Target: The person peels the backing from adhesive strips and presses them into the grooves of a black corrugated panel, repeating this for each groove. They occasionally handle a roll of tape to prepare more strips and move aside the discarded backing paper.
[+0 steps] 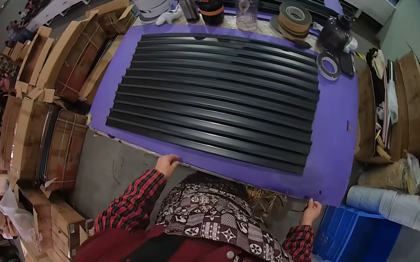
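Several black ribbed strips (216,95) lie side by side on the purple board (330,152). My left hand (167,165) is at the board's front edge, left of the middle, with its fingers pinched together. Further right along that edge, my right hand (311,212) is closed with the thumb and finger together. A thin dark bit shows beside it, too small to name. What either hand grips, if anything, cannot be made out.
Along the board's far side stand bottles (246,5), tape rolls (295,20) and a loose tape ring (329,66). Cardboard boxes (79,57) line the left. A blue crate (353,243) and wrapped rolls (393,207) are on the right. People (16,32) are far left.
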Tool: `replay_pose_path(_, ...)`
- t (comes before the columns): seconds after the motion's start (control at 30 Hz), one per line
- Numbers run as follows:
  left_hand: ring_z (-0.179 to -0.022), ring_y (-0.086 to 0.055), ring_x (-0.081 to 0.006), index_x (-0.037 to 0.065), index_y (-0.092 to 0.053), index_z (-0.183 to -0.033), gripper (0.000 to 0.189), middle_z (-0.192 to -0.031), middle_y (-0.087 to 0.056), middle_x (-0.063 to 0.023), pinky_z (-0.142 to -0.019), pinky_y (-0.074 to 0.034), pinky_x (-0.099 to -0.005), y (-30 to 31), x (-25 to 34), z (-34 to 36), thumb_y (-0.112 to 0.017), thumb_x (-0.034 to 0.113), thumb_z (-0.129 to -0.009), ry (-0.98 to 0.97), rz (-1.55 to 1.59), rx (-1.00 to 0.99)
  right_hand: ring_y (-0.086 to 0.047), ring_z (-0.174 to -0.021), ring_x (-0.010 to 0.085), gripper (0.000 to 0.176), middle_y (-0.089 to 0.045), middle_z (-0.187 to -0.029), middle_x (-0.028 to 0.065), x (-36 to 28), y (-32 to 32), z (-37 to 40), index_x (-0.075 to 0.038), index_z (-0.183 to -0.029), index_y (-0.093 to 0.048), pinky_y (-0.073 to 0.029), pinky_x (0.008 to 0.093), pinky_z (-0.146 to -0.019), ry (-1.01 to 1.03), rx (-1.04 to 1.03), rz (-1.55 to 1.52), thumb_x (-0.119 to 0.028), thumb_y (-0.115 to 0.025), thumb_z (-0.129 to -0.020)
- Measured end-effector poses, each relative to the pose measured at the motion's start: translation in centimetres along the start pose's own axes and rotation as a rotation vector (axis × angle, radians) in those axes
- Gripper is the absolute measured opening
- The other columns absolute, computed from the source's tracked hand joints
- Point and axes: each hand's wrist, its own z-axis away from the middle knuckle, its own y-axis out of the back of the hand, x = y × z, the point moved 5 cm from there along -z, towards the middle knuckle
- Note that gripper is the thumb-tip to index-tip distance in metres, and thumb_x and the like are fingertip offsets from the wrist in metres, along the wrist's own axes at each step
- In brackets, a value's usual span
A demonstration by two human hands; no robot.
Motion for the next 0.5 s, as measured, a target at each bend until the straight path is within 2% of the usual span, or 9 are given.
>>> replay_pose_path(0.07, -0.077, -0.054, -0.0313, 0.003, -0.054, -0.094, 0.025, -0.081, -0.056, -0.0159, -0.070, -0.043, -0.0376, 1.7, -3.6, -0.2, -0.055, 0.009, -0.070, -0.005, -0.113, 0.095, -0.044, -0.064, 0.0133, 0.025, -0.048, -0.072, 0.0047, -1.8, 0.0, 0.6, -0.001, -0.085, -0.044, -0.037, 0.0266, -0.058, -0.074, -0.013, 0.006, -0.019, -0.059, -0.077)
replay_pose_path(0.1, -0.080, -0.053, -0.0321, 0.003, -0.051, -0.100, 0.031, -0.086, -0.055, -0.0174, -0.072, -0.043, -0.0376, 2.7, -4.9, -0.9, -0.056, 0.009, -0.070, -0.055, -0.238, 0.167, -0.045, -0.068, 0.0166, 0.026, -0.048, -0.076, 0.0077, -3.4, 0.1, 1.4, 0.000, -0.087, -0.044, -0.038, 0.0291, -0.061, -0.078, 0.032, 0.164, -0.018, -0.059, -0.077)
replay_pose_path(0.17, -0.094, -0.045, -0.0339, 0.007, -0.043, -0.112, 0.050, -0.107, -0.044, -0.0183, -0.080, -0.039, -0.0373, 5.4, -4.5, -2.1, -0.061, 0.010, -0.066, -0.128, -0.354, 0.268, -0.046, -0.072, 0.0200, 0.027, -0.048, -0.081, 0.0107, -5.4, 0.5, 2.4, 0.001, -0.090, -0.044, -0.038, 0.0317, -0.064, -0.080, 0.119, 0.319, -0.018, -0.058, -0.077)
replay_pose_path(0.23, -0.104, -0.037, -0.0349, 0.014, -0.041, -0.117, 0.059, -0.120, -0.034, -0.0173, -0.084, -0.034, -0.0407, 7.8, -3.6, -3.2, -0.065, 0.014, -0.063, -0.148, -0.475, 0.302, -0.047, -0.080, 0.0264, 0.029, -0.047, -0.090, 0.0145, -7.5, 1.3, 3.9, 0.001, -0.093, -0.044, -0.038, 0.0351, -0.070, 0.095, 0.380, 0.659, -0.016, -0.059, -0.075)
replay_pose_path(0.3, -0.114, -0.026, -0.0349, 0.023, -0.039, -0.119, 0.065, -0.128, -0.024, -0.0140, -0.086, -0.029, -0.0511, 9.4, -3.6, -4.4, -0.069, 0.020, -0.061, -0.146, -0.589, 0.214, -0.047, -0.083, 0.0266, 0.033, -0.046, -0.094, 0.0150, -13.4, -2.1, 8.0, 0.001, -0.096, -0.044, -0.039, 0.0344, -0.073, 0.497, 0.346, 0.616, -0.012, -0.060, -0.071)
replay_pose_path(0.33, -0.118, -0.019, -0.0345, 0.027, -0.038, -0.120, 0.068, -0.132, -0.018, -0.0118, -0.085, -0.026, -0.0585, 9.6, -4.5, -5.1, -0.069, 0.022, -0.061, -0.153, -0.636, 0.149, -0.049, -0.076, 0.0228, 0.037, -0.047, -0.089, 0.0124, -15.3, -5.0, 9.8, -0.001, -0.100, -0.044, -0.041, 0.0317, -0.069, 0.499, 0.129, 0.362, -0.011, -0.061, -0.068)
replay_pose_path(0.37, -0.121, -0.014, -0.0342, 0.029, -0.037, -0.121, 0.069, -0.134, -0.015, -0.0104, -0.085, -0.022, -0.0621, 9.8, -5.5, -5.7, -0.070, 0.023, -0.060, -0.121, -0.572, 0.128, -0.049, -0.067, 0.0188, 0.043, -0.048, -0.083, 0.0097, -16.1, -8.5, 11.9, -0.006, -0.106, -0.043, -0.042, 0.0294, -0.061, 0.309, -0.113, 0.276, -0.011, -0.062, -0.068)
replay_pose_path(0.43, -0.124, -0.005, -0.0340, 0.030, -0.038, -0.121, 0.071, -0.136, -0.010, -0.0083, -0.085, -0.017, -0.0665, 9.9, -6.8, -7.0, -0.071, 0.024, -0.058, -0.054, -0.485, 0.060, -0.049, -0.062, 0.0181, 0.058, -0.049, -0.079, 0.0080, -18.7, -14.6, 16.2, -0.014, -0.116, -0.039, -0.043, 0.0296, -0.057, 0.466, -0.375, 0.347, -0.016, -0.067, -0.066)
replay_pose_path(0.5, -0.125, -0.002, -0.0342, 0.031, -0.038, -0.120, 0.072, -0.137, -0.007, -0.0073, -0.084, -0.015, -0.0681, 10.0, -7.9, -7.5, -0.072, 0.024, -0.057, -0.036, -0.463, 0.004, -0.048, -0.060, 0.0218, 0.059, -0.048, -0.076, 0.0091, -19.6, -18.2, 17.5, -0.013, -0.117, -0.039, -0.042, 0.0309, -0.056, 0.558, -0.369, 0.385, -0.015, -0.067, -0.066)
